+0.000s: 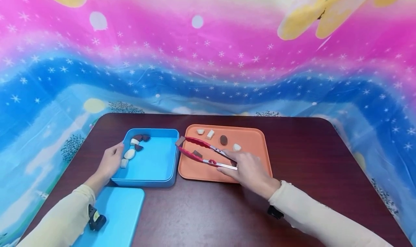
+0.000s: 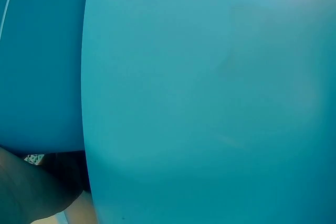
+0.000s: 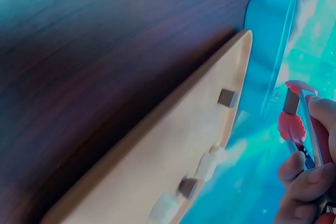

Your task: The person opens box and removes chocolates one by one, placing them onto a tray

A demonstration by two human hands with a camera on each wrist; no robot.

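My right hand [image 1: 251, 171] holds a pair of tongs [image 1: 212, 162] with red tips and metal arms. Between the tips a small brown block [image 1: 180, 141] is pinched, raised above the line where the blue box [image 1: 171, 182] and the orange tray [image 1: 208, 177] meet. The right wrist view shows the brown block [image 3: 291, 102] in the tips too. At the box's left wall, my left hand [image 1: 110, 162] grips the side near the rim; some of its fingers are hidden. Along the box's left and back lie several brown and white pieces [image 1: 129, 154].
Several white and brown pieces, one a dark oval [image 1: 223, 140], lie on the orange tray. A flat blue lid [image 1: 123, 214] is on the dark wooden table [image 1: 195, 214] in front of the box, under the left forearm. A patterned cloth [image 1: 208, 66] hangs behind the table.
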